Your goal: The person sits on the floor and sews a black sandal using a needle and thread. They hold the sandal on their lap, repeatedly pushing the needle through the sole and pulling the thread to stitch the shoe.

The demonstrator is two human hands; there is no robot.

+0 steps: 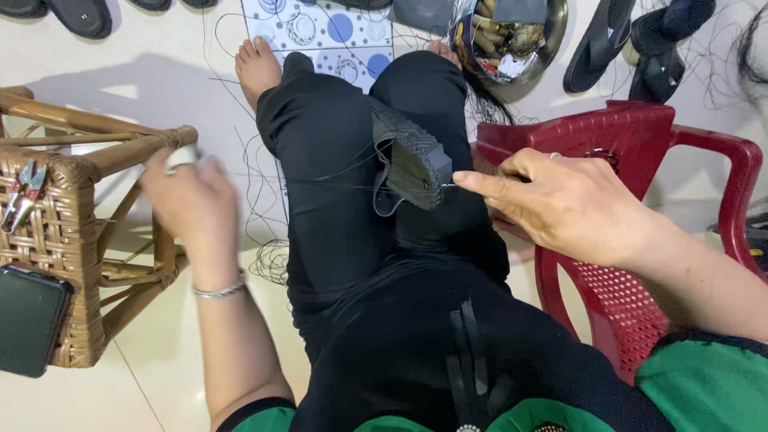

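**Sole on the knee, thread pulled out to the side**

A pale tiled floor lies under you, strewn with loose black thread, with a wicker stool (76, 232) to one side and a red plastic chair (640, 160) to the other. Your right hand (560, 204) is pinched shut at the fingertips on the edge of a black shoe sole (412, 156), which rests on your crossed knee just beyond your fingers; whether a needle sits in that pinch is too small to tell. A black thread (336, 180) runs from the sole toward your left hand (192, 200), which is blurred and raised well off to the side, near the stool's corner. Its fingers look curled, with something white at the top, but you cannot tell what they hold. Beside that hand, small snips (24, 196) and a dark phone (28, 320) lie on the stool. Beyond the sole, a metal bowl (512, 36) sits on the floor.
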